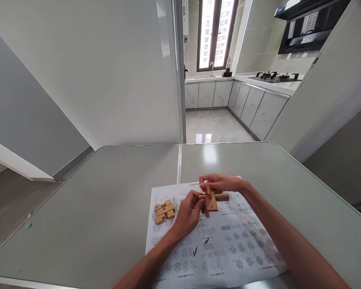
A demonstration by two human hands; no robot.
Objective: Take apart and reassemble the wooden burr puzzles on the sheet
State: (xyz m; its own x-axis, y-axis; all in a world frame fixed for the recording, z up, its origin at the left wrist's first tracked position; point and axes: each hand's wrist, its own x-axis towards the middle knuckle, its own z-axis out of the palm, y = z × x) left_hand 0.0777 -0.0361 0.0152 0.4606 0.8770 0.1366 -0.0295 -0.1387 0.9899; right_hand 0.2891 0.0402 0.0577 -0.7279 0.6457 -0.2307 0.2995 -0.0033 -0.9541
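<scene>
My left hand [189, 210] and my right hand [219, 182] meet over a printed sheet, both closed on a few joined wooden puzzle pieces [211, 202]. These pieces cross one another, with one bar pointing right and a flat one, bearing a dark mark, toward me. Fingers of my left hand pinch the left side, while my right hand grips from behind and above. Left of my left hand, several notched wooden blocks [165, 211] lie together on the paper. The paper sheet [210, 257] carries rows of small printed diagrams and two dark tick-like marks.
Under the paper is a grey table [108, 224] with a pale seam [179, 164] across it. Small bits [29, 226] lie near its left edge. Beyond stand a white panel [132, 80], kitchen cabinets [216, 94] and a gas stove [275, 77].
</scene>
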